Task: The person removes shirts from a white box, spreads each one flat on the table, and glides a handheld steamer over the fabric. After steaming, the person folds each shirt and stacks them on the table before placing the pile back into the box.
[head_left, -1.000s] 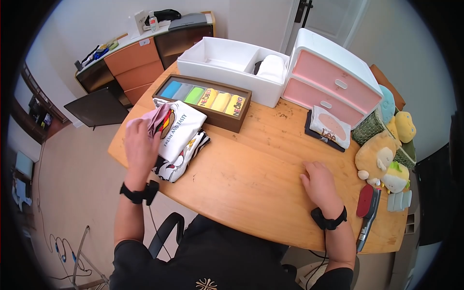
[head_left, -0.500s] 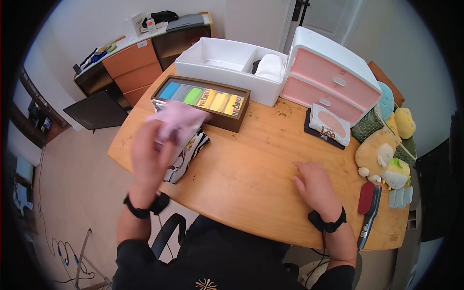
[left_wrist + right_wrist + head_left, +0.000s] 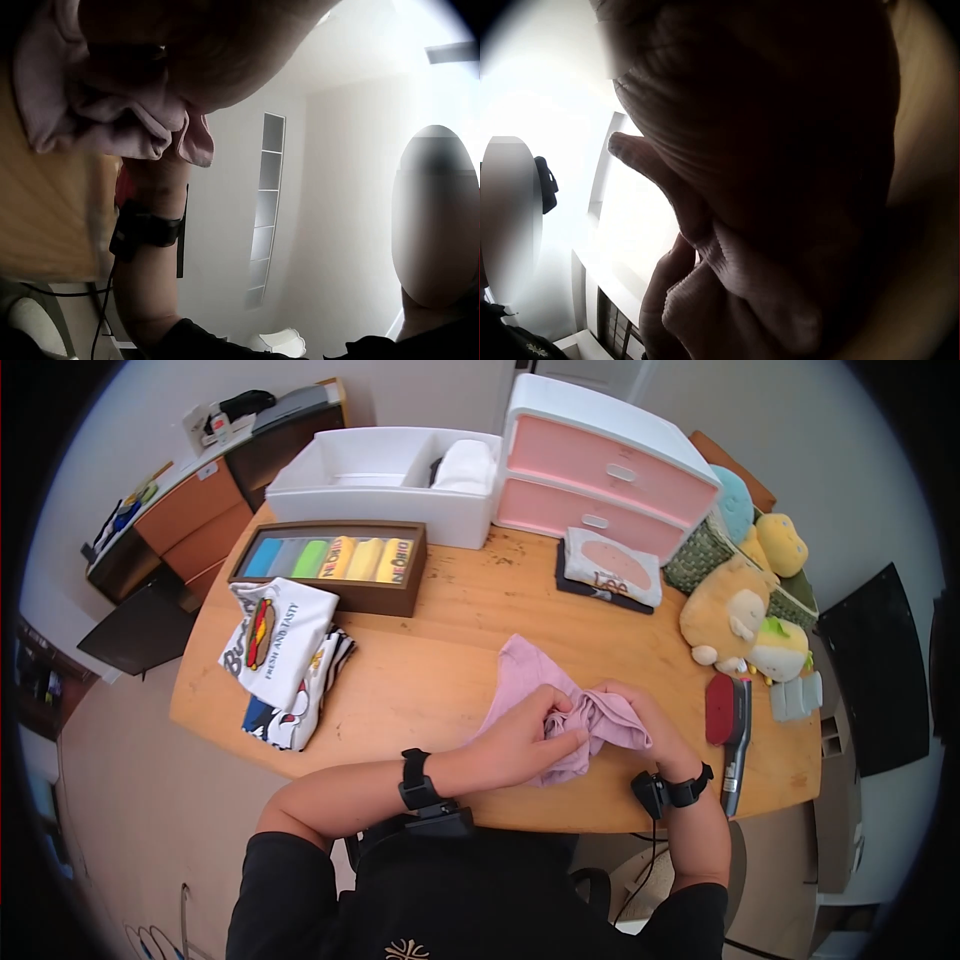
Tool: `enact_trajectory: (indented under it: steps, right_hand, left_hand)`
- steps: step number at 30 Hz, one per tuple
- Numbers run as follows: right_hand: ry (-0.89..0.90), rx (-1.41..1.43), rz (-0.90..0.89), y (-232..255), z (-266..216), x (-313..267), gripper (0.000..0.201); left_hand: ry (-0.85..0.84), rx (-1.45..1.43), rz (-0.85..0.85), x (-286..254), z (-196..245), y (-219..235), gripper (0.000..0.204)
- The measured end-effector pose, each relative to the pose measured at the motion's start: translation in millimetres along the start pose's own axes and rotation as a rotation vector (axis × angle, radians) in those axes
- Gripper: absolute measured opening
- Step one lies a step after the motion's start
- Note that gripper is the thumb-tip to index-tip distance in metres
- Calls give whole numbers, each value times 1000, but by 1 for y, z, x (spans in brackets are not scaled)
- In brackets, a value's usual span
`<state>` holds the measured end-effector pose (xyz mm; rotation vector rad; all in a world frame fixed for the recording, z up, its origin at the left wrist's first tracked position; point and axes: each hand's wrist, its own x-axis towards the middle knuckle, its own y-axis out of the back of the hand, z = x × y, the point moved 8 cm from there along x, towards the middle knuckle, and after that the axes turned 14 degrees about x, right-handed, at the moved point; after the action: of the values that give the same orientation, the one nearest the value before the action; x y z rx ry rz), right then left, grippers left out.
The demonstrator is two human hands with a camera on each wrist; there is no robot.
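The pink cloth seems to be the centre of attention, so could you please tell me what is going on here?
A person is handling the pink cloth with both hands, just over the near side of the table. The left hand and right hand grip it where it is bunched up, while one end spreads out beyond them. Printed clothes lie piled to the left, and a folded shirt lies in front of the pink drawers.

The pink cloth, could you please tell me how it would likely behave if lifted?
The pink cloth would probably flop, as it bunches in folds between the left hand and right hand. It is likely light, since its free edge looks thin. It seems unlikely to slip, given its matte surface.
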<state>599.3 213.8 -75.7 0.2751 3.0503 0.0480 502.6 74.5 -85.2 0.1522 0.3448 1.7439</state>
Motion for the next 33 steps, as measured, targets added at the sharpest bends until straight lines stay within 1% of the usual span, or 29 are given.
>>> enact_trajectory:
  steps: [2,5,8,11,12,14,15,17,18,21,22,24,25,26,27,29,30,33]
  right_hand:
    - [-53,-50,31,9,-1,-10,36]
    - [-86,-129,106,-2,-17,-14,36]
    - [56,-247,205,-8,-45,-9,37]
    - [-50,320,220,-1,-25,-1,37]
    - [-83,344,141,-4,-28,-1,40]
    - [-96,141,68,-1,-1,1,39]
    - [-101,38,29,1,11,2,39]
    - [-134,101,61,2,8,4,35]
    - [-151,136,79,3,7,3,33]
    - [-161,52,134,23,1,3,29]
    - [-200,4,130,30,2,3,28]
    - [-276,-95,115,43,4,2,27]
    - [-284,-135,87,47,7,1,26]
    - [-292,-174,59,50,10,0,26]
    - [-299,-212,34,52,13,-1,26]
    - [-327,-273,46,58,12,-3,26]
    - [-342,-303,54,62,11,-4,26]
    - [-441,-489,56,86,12,-5,25]
  left_hand:
    - [-113,96,47,2,0,0,47]
    - [-265,106,2,12,6,-10,55]
    - [-78,-139,-127,22,9,-3,50]
    - [-48,-362,-62,27,1,21,39]
    - [-17,-444,-21,28,-1,27,35]
    - [41,-609,76,28,-1,43,30]
    - [77,-634,64,30,-8,50,29]
    - [154,-686,43,31,-17,65,29]
    - [195,-705,85,28,-20,70,25]
    - [226,-589,196,27,-60,102,23]
    - [276,-594,373,24,-54,109,27]
    - [167,-488,432,20,-59,133,28]
    - [112,-434,465,15,-64,147,28]
    - [112,-330,503,10,-70,159,29]
    - [92,-314,545,6,-73,166,29]
    - [58,-282,619,-1,-69,171,28]
    - [60,-151,664,-8,-63,174,31]
    - [57,310,723,-28,-44,179,33]
